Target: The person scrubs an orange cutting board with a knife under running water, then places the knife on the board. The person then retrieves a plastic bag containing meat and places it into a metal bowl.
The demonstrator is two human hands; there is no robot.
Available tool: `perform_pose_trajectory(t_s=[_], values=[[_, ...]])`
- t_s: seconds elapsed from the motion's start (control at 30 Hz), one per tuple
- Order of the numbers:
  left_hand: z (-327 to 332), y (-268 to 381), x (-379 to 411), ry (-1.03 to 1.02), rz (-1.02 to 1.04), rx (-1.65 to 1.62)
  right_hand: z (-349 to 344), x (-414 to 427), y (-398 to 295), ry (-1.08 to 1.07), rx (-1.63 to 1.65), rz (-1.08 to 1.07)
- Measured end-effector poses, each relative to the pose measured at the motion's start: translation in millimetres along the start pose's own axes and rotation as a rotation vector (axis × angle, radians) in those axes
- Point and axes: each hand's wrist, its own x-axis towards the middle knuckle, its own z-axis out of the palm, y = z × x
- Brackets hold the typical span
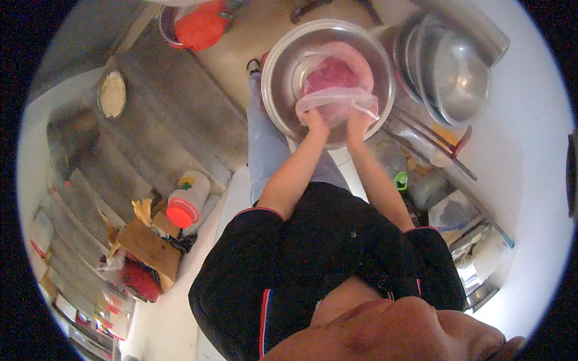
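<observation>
A wide stainless steel basin [282, 94] is in front of me. Inside it lies a large piece of raw red meat [332, 74], partly covered by a translucent plastic bag [336, 95]. My left hand [314, 121] grips the near edge of the bag on its left, fingers partly hidden by the plastic. On the other side, my right hand [360, 121] reaches under the bag's right edge. Folded plastic hides most of its fingers, so its hold cannot be made out.
Several steel bowls [465, 81] lean by the wall at right, above a rack [433, 137]. On the left are a metal counter [176, 104], a dish of pale food [112, 94], a red-lidded plastic jar [192, 194] and a cardboard box [151, 252]. A red container [201, 29] stands far ahead.
</observation>
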Motion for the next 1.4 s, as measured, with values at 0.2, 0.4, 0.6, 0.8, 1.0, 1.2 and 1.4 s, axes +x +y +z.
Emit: perform_pose_trajectory(t_s=[0.2,0.4,0.6,0.8,1.0,1.2,1.4], values=[[-2.1,-4.0,14.2,0.07,-0.111,-0.068,-19.9,-37.8,-46.9,-0.015,0.297,0.286],[14.8,33.9,-2.5,-0.087,-0.118,-0.086,8.7,-23.8,-16.1,-0.068,0.458,0.235],[36.1,47.0,2.9,0.036,0.045,0.298,36.7,-4.1,-8.7,-0.024,0.378,0.262],[35.1,61.3,41.5,-0.043,0.071,0.438,66.4,11.7,18.6,0.049,0.135,0.236],[37.4,49.0,89.9,-0.097,0.282,0.669,79.7,17.0,-19.7,0.19,0.28,0.406],[39.9,44.7,99.9,-0.137,-0.031,0.625,79.8,30.8,-33.4,0.172,0.551,0.485],[35.9,49.0,90.1,-0.3,-0.084,0.513,52.1,31.5,-53.4,-0.26,0.809,0.535]])
